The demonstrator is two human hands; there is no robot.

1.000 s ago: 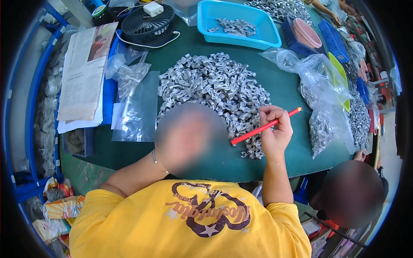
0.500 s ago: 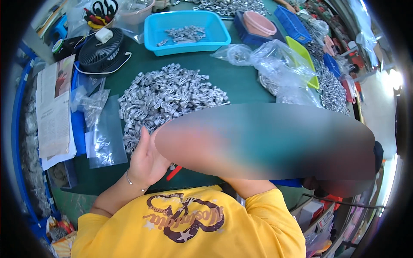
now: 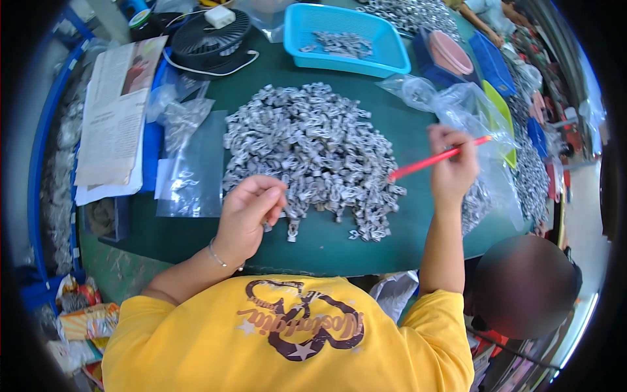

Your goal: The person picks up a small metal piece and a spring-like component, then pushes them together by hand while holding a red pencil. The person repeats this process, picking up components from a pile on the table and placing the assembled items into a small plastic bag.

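Note:
A large heap of small grey metal clip-like pieces (image 3: 313, 140) lies on the green table in front of me. My left hand (image 3: 253, 210) is at the heap's near left edge, its thumb and fingers pinched together. Whatever is between those fingertips blends with the heap behind. To the right of the heap, my right hand (image 3: 454, 163) is raised, its fingers closed around a slim red stick-like tool (image 3: 418, 166). One end of that tool points at the heap, and its orange tip sticks out past my fingers. A few loose pieces lie along the heap's front.
Beyond the heap stands a blue plastic basket (image 3: 346, 62) with some pieces in it. A black fan (image 3: 210, 40), a newspaper (image 3: 114, 117) and clear plastic bags (image 3: 196, 173) are on the left. At the right are a plastic bag (image 3: 470, 108) and a person's head (image 3: 526, 287), blurred.
The view has shifted, so the table things appear farther right. My left hand has gone from spread fingers to a pinch. My right hand, hidden by blur before, now shows with the red tool.

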